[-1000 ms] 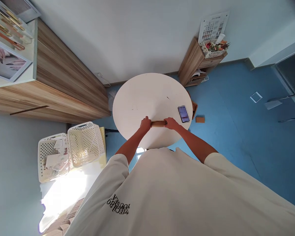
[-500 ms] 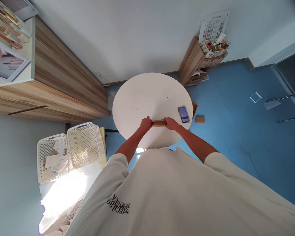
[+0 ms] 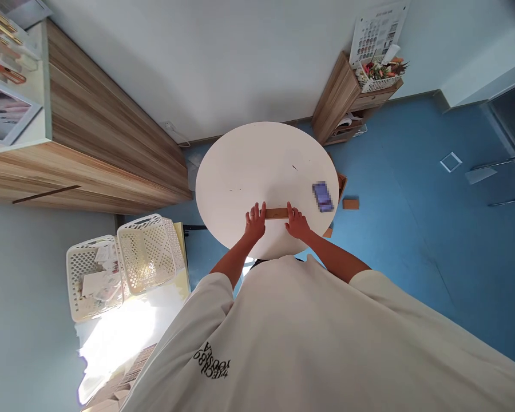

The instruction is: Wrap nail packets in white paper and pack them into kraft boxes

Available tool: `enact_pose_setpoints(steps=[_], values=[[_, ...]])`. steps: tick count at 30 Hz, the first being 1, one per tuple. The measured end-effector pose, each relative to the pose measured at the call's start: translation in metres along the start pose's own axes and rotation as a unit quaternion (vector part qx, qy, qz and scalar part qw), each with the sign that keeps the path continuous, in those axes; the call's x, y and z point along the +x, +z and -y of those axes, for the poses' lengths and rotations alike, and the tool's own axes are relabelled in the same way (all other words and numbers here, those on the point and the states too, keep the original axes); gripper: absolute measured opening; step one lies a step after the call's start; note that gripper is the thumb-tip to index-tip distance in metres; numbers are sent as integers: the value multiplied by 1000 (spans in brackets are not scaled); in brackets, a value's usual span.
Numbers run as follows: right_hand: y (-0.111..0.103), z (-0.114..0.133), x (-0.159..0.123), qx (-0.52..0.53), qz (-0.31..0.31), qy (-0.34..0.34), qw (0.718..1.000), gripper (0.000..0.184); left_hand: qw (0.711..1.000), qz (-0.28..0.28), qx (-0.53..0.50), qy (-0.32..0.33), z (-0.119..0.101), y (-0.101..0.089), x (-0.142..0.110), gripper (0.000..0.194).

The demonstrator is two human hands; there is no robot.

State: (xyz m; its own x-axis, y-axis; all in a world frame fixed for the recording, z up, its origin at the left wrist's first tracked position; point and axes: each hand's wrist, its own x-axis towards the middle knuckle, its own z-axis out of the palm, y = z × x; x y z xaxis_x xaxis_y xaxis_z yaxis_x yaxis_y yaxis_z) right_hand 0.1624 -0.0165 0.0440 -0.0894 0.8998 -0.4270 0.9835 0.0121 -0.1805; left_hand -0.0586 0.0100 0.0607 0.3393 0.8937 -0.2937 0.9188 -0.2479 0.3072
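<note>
Brown block (image 3: 276, 213): lies on the near half of the round table, long side running left to right, between the two hands.
Left hand (image 3: 254, 222): palm down, fingers stretched forward and a little apart, the innermost one touching or just beside the block's left end; whether it presses, I cannot tell.
Right hand (image 3: 297, 222): at the block's right end, one finger stretched forward against or beside it, the others bent and slightly spread; any pressure cannot be told.
Round table (image 3: 261, 154): pale top with a few small dark marks.
Phone (image 3: 323, 196): near the table's right edge, its screen blurred into coarse squares.
Shirt (image 3: 309, 326): off-white, short sleeves, dark lettering on the chest.
Blue floor (image 3: 412, 246): a small brown piece (image 3: 351, 204) lies right of the table; other brown pieces show partly behind its edge.
White baskets (image 3: 168, 243): two, side by side at the left, the outer one holding papers and small items.
Tall cabinet (image 3: 124, 131): wood-grained, left of the table, with a framed picture (image 3: 4, 109) on top.
Low cabinet (image 3: 332, 100): against the wall, bearing a white tray (image 3: 375, 84) of colourful items beside a chart (image 3: 380, 34).
</note>
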Motion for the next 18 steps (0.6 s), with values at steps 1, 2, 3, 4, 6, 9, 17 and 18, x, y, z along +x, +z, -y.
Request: enact_pose_setpoints(steps=[1, 2, 3, 4, 6, 9, 17, 18], values=[[-1, 0, 2, 4, 4, -1, 1000, 94, 1000, 3, 6, -6, 0, 1, 2, 94], [-3, -1, 3, 9, 8, -4, 1000, 95, 1000, 9, 10, -13, 0, 2, 4, 93], [-5, -2, 4, 17, 13, -7, 1000, 95, 1000, 20, 10, -19, 1, 2, 6, 92], [-7, -2, 5, 29, 18, -9, 999, 94, 999, 32, 9, -25, 1, 2, 8, 92], [-10, -3, 5, 59, 20, -8, 998, 89, 998, 48, -1, -32, 2, 0, 10, 88], [-9, -3, 1, 97, -1, -10, 995, 81, 999, 36, -29, -18, 4, -1, 6, 81], [23, 9, -28, 86, 51, -13, 995, 83, 995, 91, -46, 16, 21, 33, -34, 95], [26, 11, -30, 77, 56, -15, 995, 84, 995, 94, -38, 20, 23, 38, -37, 98]])
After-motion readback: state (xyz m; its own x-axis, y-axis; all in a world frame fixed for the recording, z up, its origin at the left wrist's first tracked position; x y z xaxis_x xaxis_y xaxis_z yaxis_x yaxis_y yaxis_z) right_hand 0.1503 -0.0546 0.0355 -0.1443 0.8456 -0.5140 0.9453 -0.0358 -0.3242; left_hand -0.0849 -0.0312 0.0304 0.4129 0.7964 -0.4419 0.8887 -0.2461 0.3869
